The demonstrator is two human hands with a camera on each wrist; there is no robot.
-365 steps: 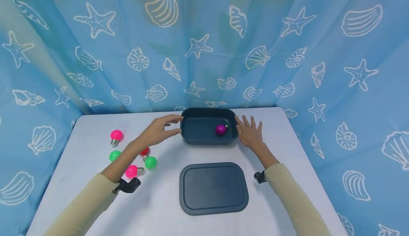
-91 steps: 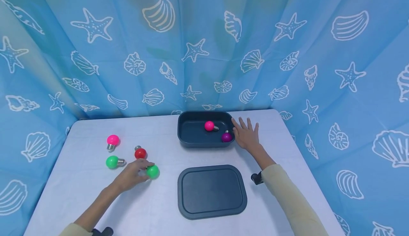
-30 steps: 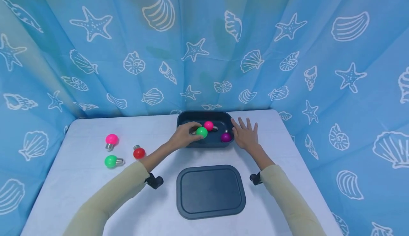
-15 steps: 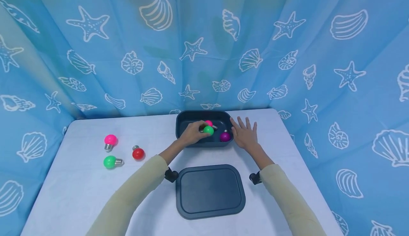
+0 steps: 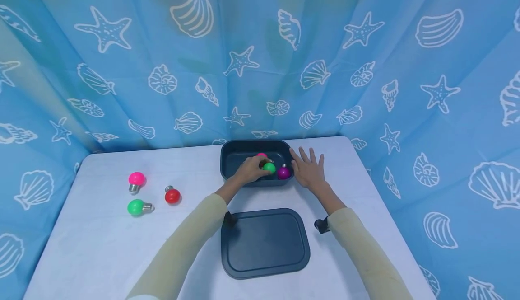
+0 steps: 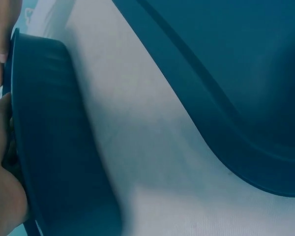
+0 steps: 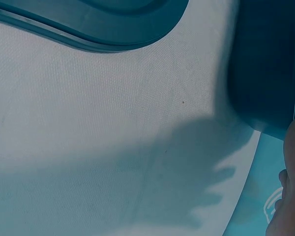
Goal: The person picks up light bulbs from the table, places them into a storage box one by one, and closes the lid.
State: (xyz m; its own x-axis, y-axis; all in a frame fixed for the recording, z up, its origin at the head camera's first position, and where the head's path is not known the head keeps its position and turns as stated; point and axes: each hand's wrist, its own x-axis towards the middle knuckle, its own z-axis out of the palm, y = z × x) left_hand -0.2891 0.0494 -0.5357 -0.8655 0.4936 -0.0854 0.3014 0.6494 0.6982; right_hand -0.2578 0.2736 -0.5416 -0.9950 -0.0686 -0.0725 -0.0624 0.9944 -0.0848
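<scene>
In the head view my left hand [image 5: 250, 170] reaches into the dark blue box [image 5: 227, 178] and pinches a green light bulb [image 5: 269, 168] by its base end. A pink bulb [image 5: 262, 155], partly hidden by the fingers, and a purple bulb [image 5: 284, 172] lie in the box too. My right hand [image 5: 309, 171], fingers spread, rests against the box's right end. Both wrist views show the box's outer wall [image 6: 59, 137]; its rim hides the green bulb in the left one. The right hand [image 7: 294, 182] shows at that view's edge.
A flat dark blue lid [image 5: 266, 243] lies on the white table [image 5: 101, 246] in front of the box. To the left lie a pink bulb [image 5: 136, 179], a red bulb [image 5: 172, 196] and another green bulb [image 5: 136, 207]. A blue shell-print curtain [image 5: 243, 87] hangs behind.
My left hand picked up the green bulb from the table's left side and carried it right, into the box. Earlier, a pink bulb joined the purple one there. The right hand stays at the box.
</scene>
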